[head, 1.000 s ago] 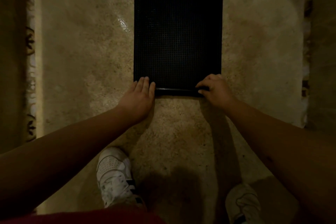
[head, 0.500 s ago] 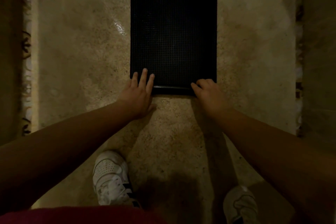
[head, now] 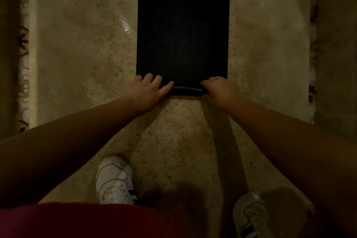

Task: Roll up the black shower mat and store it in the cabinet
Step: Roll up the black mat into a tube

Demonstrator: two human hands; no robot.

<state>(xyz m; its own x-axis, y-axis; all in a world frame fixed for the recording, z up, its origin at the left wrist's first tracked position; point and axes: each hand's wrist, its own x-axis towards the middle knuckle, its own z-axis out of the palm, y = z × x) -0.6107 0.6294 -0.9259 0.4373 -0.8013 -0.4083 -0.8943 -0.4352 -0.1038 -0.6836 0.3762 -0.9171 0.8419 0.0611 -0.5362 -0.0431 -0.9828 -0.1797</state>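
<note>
Both hands press on the near edge of the black mat, which lies on the stone floor. Most of the mat is flat, stretching far from the person. Only a thin roll has started at the near edge. Left hand lies flat with fingers spread over the roll. Right hand is curled over it. Almost all the rolling is left, and no cabinet shows.
</note>
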